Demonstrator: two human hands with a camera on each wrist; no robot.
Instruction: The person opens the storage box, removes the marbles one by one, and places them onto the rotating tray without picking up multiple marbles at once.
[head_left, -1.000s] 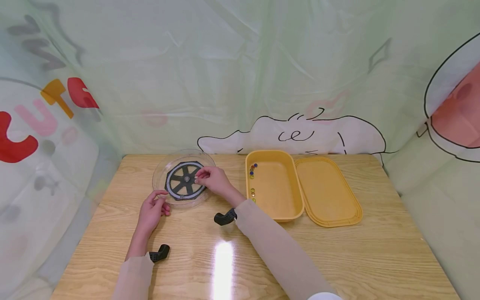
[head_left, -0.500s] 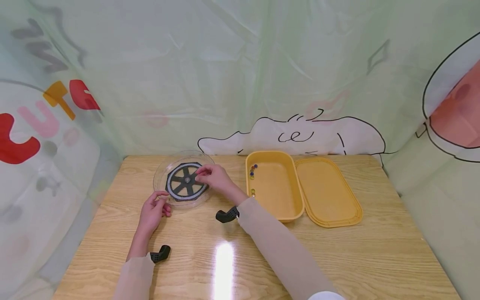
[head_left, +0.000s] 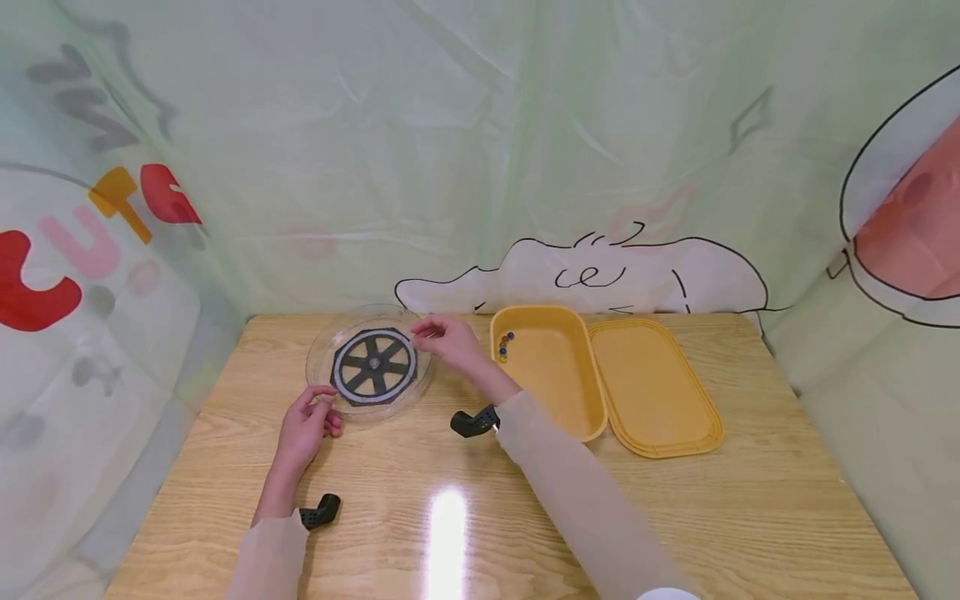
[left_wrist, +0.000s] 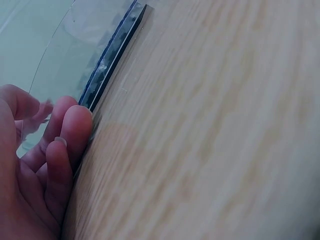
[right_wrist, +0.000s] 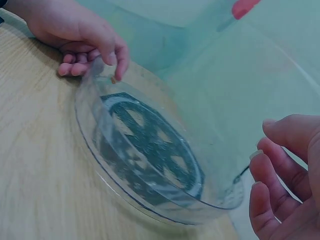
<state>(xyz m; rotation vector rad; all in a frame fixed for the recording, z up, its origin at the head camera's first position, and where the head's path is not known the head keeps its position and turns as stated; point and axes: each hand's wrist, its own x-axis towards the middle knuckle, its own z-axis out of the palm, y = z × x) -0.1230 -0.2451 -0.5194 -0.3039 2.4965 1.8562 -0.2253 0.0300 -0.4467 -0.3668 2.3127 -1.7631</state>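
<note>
A clear round plastic dish (head_left: 318,368) with a dark spoked wheel shape (head_left: 374,363) inside lies on the left part of the table. My left hand (head_left: 304,426) holds its near left rim; in the right wrist view one finger of that left hand (right_wrist: 90,42) hooks over the edge. At the dish's right rim hovers my right hand (head_left: 456,346), fingers half bent. Its thumb (right_wrist: 287,130) and fingers are apart in the right wrist view, with nothing seen between them. The dish's wall (left_wrist: 112,55) shows beside the left fingertips in the left wrist view.
Right of the dish stands a yellow bin (head_left: 551,367) with several small coloured marbles (head_left: 503,350) along its left side. A flat yellow lid (head_left: 656,387) lies against the bin's right side. A printed curtain (head_left: 450,167) hangs behind the wooden table (head_left: 675,525).
My right hand has moved right from over the dish's middle to its right rim, and its forearm now covers more of the bin. The left hand stays at the rim.
</note>
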